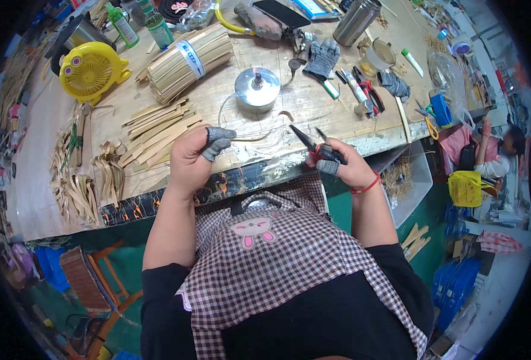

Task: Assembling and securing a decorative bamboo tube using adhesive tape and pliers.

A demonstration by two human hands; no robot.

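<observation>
My left hand (pixel 190 159) wears grey fingertip covers and pinches a thin curved bamboo strip (pixel 250 138) over the front edge of the wooden workbench (pixel 313 102). My right hand (pixel 346 163), with a red string at the wrist, is shut on pointed pliers (pixel 314 146) with red-and-black handles. The plier jaws stand open and point up and left toward the strip's free end, a short gap away. A round metal burner (pixel 257 87) sits on the bench just beyond both hands.
A banded bundle of bamboo slats (pixel 184 61) and loose strips (pixel 157 132) lie at left, beside a yellow desk fan (pixel 91 71). Grey gloves (pixel 322 57), cutters, a metal flask (pixel 357 21) and a phone lie at the back right. Another person (pixel 493 150) sits at far right.
</observation>
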